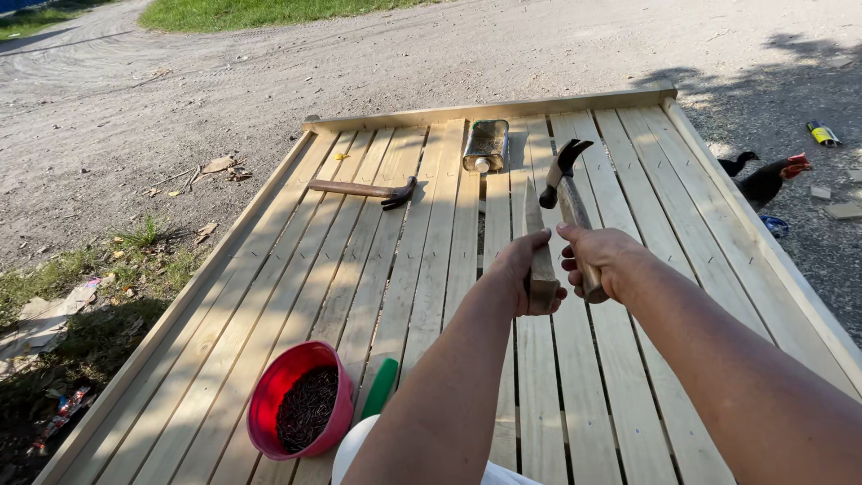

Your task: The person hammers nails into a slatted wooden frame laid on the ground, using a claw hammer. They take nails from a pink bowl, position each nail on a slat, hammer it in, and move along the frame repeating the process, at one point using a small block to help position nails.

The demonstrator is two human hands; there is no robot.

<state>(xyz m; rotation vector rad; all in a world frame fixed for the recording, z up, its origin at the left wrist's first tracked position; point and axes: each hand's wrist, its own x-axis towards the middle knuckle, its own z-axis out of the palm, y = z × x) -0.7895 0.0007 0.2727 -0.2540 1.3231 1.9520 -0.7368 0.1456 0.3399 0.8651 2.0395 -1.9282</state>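
The claw hammer point(567, 193) stands raised above the middle of a slatted timber panel point(269, 296), its dark steel head up and the claw curving toward one o'clock, its wooden handle gripped low by the right hand point(597, 262), whose fingers wrap fully around it. Just beside it at nine o'clock, the left hand point(525, 269) closes around a narrow tapered piece of wood point(537, 247), a wedge-like offcut held upright with its thin end pointing up and its thick end below the fist. The two hands are nearly touching, and both are held clear of the boards. Judging by this, the step in hand seems to be getting the wood piece and hammer ready over the slats, with no blow struck at this instant; the next move would likely call for seating the wood piece at or in a gap between the slats and keeping the left fingers clear of the hammer face. Farther out at eleven o'clock a second hammer point(366, 189) lies flat on the slats, and at twelve o'clock a metal flask-shaped container point(486, 145) rests near the panel's far rail. At seven o'clock a red bowl point(262, 409) holds dark nails point(306, 407), with a green-handled tool point(381, 388) just beside it. Off the panel at two o'clock, dark chickens point(763, 180) stand on the gravel.
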